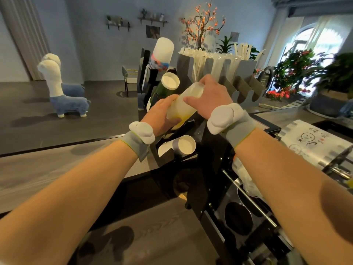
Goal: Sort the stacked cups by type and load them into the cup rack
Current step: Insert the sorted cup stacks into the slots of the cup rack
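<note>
Stacked cups (183, 105), frosted translucent plastic, were held tilted in the air over the cup rack (210, 150), which stood toward the far edge of the counter (57, 169). Left hand (160, 115) was wrapped round the lower end of the stack. Right hand (210, 96) was curled over the upper end, thumb on the side. Both were grasping the stack, neither free.

Rack slots already had paper cups. A green cup (170, 82) poked out just beside the left hand, and a grey cup (185, 146) lay lower down, nearer the counter's near edge. A tall white stack (163, 51) stood upright behind.

Risks, as judged:
- The plastic looked smooth and the stack was tilted, so pulling with the right hand could slide off several cups at once. They could also jam and then pop loose, dropping onto the rack or counter.
- The left hand was very close to the green cup, so a nudge while feeding the stack in could shove that cup out of its slot.
- Wrong-type mix-up was possible if the stack went into a paper-cup slot. Which slot was free could not be told, as the hands hid it.
</note>
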Action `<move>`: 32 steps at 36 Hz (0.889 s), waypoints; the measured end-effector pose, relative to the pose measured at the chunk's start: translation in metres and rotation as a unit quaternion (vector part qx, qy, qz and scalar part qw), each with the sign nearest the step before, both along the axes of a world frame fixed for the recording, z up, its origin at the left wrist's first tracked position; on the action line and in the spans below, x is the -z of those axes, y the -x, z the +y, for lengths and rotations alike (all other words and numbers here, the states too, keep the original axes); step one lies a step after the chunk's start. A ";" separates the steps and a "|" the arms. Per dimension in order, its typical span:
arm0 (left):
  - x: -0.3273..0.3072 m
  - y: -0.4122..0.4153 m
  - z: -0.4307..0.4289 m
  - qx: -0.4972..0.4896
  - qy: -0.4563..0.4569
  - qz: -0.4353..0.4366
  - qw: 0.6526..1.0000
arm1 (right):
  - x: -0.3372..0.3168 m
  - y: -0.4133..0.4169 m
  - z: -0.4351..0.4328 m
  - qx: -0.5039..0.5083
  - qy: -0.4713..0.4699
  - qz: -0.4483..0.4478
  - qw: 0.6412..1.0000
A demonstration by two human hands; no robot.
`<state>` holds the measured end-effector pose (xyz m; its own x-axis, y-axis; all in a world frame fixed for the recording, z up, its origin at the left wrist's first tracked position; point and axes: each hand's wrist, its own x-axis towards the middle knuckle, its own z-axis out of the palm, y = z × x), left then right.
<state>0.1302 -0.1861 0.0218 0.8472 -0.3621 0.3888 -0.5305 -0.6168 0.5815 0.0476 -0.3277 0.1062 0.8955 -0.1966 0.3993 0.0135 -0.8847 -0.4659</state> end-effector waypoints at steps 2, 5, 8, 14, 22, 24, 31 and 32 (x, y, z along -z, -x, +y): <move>0.002 -0.003 0.000 -0.018 -0.009 0.014 1.000 | 0.004 0.001 0.001 0.005 -0.017 0.009 1.000; 0.009 -0.006 0.003 -0.035 -0.023 0.024 0.999 | 0.012 0.002 0.002 -0.009 -0.021 0.007 1.000; 0.014 -0.009 0.005 -0.036 -0.012 0.022 0.999 | 0.015 0.001 0.004 -0.015 -0.001 -0.002 1.000; 0.016 -0.010 0.000 -0.017 0.056 -0.022 0.998 | 0.009 -0.008 0.016 -0.019 0.043 -0.011 0.999; 0.018 -0.010 0.005 -0.023 0.028 0.031 0.999 | 0.015 -0.018 0.003 -0.011 0.006 0.043 0.999; 0.021 -0.011 0.004 -0.031 0.017 0.053 0.998 | 0.028 -0.017 0.004 -0.032 0.022 0.058 0.998; 0.026 -0.014 0.000 -0.049 -0.001 0.038 0.998 | 0.038 -0.024 0.014 -0.022 0.028 0.043 0.998; 0.024 -0.014 -0.003 -0.047 -0.006 0.032 0.998 | 0.038 -0.024 0.014 -0.019 0.030 0.043 0.998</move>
<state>0.1439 -0.1889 -0.0017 0.9010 -0.2832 0.3287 -0.4312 -0.6692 0.6052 0.0719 -0.3134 0.0677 0.9329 -0.1404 0.3315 0.0098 -0.9107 -0.4130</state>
